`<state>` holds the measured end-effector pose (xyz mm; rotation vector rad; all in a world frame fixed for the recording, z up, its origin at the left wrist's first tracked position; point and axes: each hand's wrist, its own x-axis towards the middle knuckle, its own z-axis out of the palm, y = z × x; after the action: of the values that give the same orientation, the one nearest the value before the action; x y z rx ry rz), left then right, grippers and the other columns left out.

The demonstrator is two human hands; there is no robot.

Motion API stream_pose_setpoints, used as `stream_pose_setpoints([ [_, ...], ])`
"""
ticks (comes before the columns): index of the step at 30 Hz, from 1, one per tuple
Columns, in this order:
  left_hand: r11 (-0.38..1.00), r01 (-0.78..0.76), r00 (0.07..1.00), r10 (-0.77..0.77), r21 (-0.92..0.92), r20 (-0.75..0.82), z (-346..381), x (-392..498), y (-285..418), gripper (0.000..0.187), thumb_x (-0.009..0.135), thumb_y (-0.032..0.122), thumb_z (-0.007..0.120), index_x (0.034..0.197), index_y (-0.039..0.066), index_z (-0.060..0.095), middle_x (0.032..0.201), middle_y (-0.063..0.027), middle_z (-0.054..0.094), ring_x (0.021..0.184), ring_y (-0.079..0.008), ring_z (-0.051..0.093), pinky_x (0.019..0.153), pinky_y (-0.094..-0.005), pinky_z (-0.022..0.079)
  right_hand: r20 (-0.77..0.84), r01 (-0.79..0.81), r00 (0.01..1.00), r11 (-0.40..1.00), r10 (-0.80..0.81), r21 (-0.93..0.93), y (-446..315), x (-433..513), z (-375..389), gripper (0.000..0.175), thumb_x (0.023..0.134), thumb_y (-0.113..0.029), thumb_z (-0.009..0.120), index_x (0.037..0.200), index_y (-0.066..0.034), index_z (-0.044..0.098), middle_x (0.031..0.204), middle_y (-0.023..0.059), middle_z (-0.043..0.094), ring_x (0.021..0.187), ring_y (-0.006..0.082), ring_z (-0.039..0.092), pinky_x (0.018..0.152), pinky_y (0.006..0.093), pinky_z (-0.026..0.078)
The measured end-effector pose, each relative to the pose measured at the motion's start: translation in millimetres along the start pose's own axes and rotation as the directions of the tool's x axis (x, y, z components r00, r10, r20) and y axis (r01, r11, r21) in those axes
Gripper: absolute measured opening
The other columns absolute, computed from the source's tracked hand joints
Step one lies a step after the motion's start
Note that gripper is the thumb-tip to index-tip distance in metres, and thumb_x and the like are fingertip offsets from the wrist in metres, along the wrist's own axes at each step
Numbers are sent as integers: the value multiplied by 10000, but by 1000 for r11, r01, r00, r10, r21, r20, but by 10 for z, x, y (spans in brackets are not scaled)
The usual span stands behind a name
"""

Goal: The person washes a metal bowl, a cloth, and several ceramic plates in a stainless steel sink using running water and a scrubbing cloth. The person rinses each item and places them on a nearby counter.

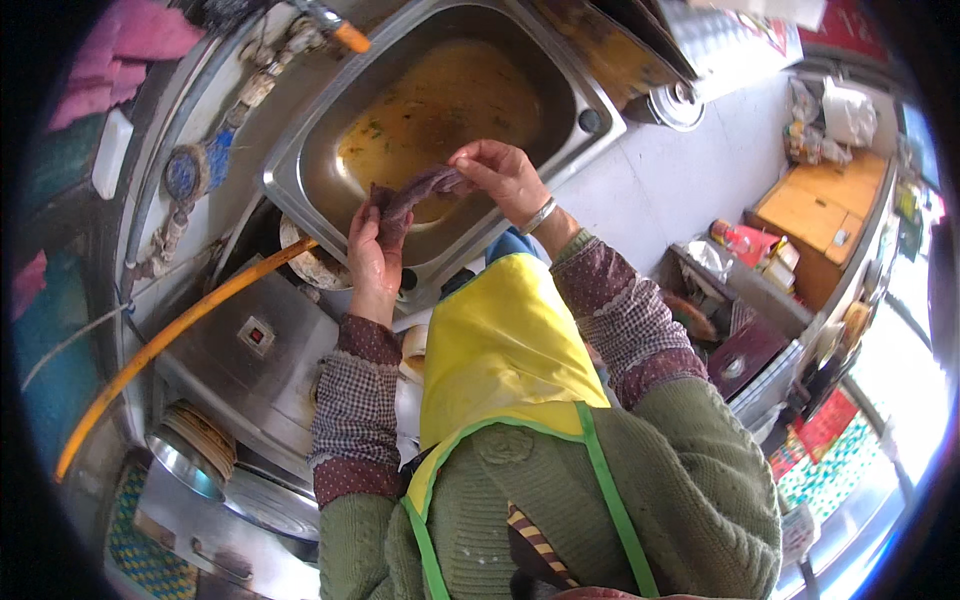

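Observation:
A wet, dark purplish cloth [424,187] stretches between my two hands over the near side of a stainless steel sink [330,105]. My left hand [379,247] holds its bunched left end, palm up. The other end is pinched between the thumb and fingers of my right hand [501,174], which has a metal bangle [540,215] at the wrist. Below the cloth, murky orange-brown water [457,97] with small green bits lies in the basin. An orange-tipped tap spout [351,36] is at the sink's upper left.
A yellow-orange hose [180,322] curves down from the sink's left side across a metal surface [217,352]. Pipes and a water meter [187,172] run along the left wall. Stacked bowls [191,450] stand at lower left. A lidded metal pot [675,105] is beyond the sink, with wooden cabinets [817,210] farther right.

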<state>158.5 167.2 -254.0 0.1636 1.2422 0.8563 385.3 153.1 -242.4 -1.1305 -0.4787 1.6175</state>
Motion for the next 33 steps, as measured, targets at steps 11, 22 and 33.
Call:
stream_pose_setpoints([
  [11, 989, 148, 987, -149, 26, 59, 323, 167, -283, 359, 1033, 243, 446, 1337, 87, 556, 1361, -105, 576, 1197, -272, 574, 912, -399, 546, -196, 139, 929, 788, -313, -600, 229, -779, -155, 256, 841, -74, 665, 1090, -13, 679, 1147, 161, 675, 1007, 287, 682, 895, 385, 544],
  [22, 994, 79, 997, -79, 72, -1, 376, 276, -345, 437, 1022, 286, 436, 1408, 94, 507, 1463, -123, 497, 1369, -353, 434, 1154, -561, 318, -697, -225, 716, 936, -31, -273, 1425, -382, -2130, 212, 943, -183, 649, 1049, 0, 670, 896, 97, 716, 803, 148, 675, 715, 286, 543],
  [33, 959, 98, 976, -40, -265, 215, 377, 323, -144, 492, 1057, 358, 367, 1454, 78, 448, 1533, -137, 408, 1418, -347, 371, 1172, -565, 283, -489, -464, 872, 283, -22, -839, 2678, 528, -2407, 316, 874, -298, 699, 1057, -41, 702, 1046, 198, 697, 933, 330, 683, 824, 421, 548],
])
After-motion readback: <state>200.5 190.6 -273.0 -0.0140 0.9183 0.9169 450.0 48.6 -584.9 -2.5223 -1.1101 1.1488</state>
